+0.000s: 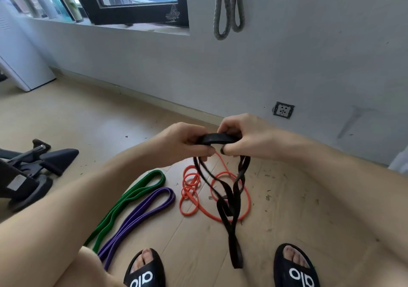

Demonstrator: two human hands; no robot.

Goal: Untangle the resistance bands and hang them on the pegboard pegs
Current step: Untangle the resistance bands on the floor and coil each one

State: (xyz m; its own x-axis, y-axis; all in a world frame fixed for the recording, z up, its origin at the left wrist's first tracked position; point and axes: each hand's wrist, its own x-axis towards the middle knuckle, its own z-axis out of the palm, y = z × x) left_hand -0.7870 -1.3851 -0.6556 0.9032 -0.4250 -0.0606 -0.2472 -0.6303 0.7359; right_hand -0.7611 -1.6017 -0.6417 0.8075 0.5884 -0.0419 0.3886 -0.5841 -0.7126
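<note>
Two hands work one band in the head view, the only view given. The left hand (pixel 187 142) and the right hand (pixel 240 137) are raised side by side above the floor (pixel 92 121), each with fingers curled round the top of the black band (pixel 229 200); a short flattened stretch of it is drawn taut between them. Holding the band up in this way lets the rest hang free, so that its twists show: below the hands the strands cross several times and the lowest loop ends near the floor, between the two black sandals (pixel 144 271). This is judged to be the untangling step, with hanging not yet begun for this band.

On the floor beneath lies the orange band (pixel 192 195), a thin one, coiled in several small loops and one wide one; it looks tangled and probably needs the same treatment. To its left the green band (pixel 130 195) and the purple band (pixel 141 211) lie side by side, each folded flat, apparently free of knots and ready to hang.

On the wall (pixel 309 54) above, a grey band (pixel 228 10) hangs in two loops. Its support is out of frame, so no pegboard or peg can be confirmed. A wall socket (pixel 283 110) sits low on the wall; dark exercise equipment (pixel 33 172) lies at far left.
</note>
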